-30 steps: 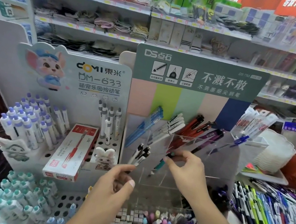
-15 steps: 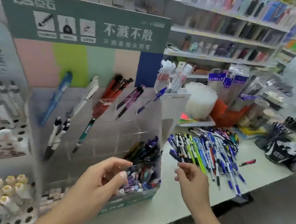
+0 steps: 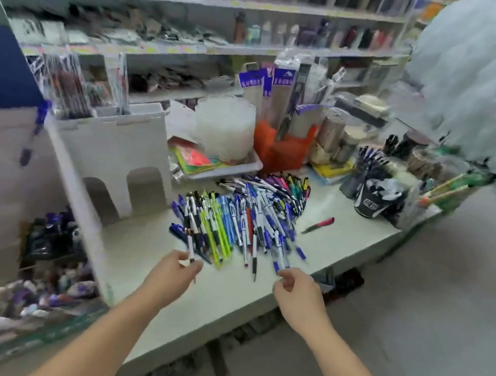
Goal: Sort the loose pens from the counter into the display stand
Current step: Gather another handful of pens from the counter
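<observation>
Sorting is far from complete in the head view: a large pile of loose pens (image 3: pixel 241 219) lies on the counter (image 3: pixel 223 294), while the display stand (image 3: pixel 36 245) at left holds only some. Left hand (image 3: pixel 172 276) pinches one pen at the pile's near edge; right hand (image 3: pixel 297 296) is curled at another pen tip, grip unclear. A white divider box (image 3: pixel 116 147) stands between pile and stand; a stray red pen (image 3: pixel 318 225) lies apart.

Both hands (image 3: pixel 173 273) (image 3: pixel 297 296) outstretched, fingers loosely curled (left pinching something).
</observation>
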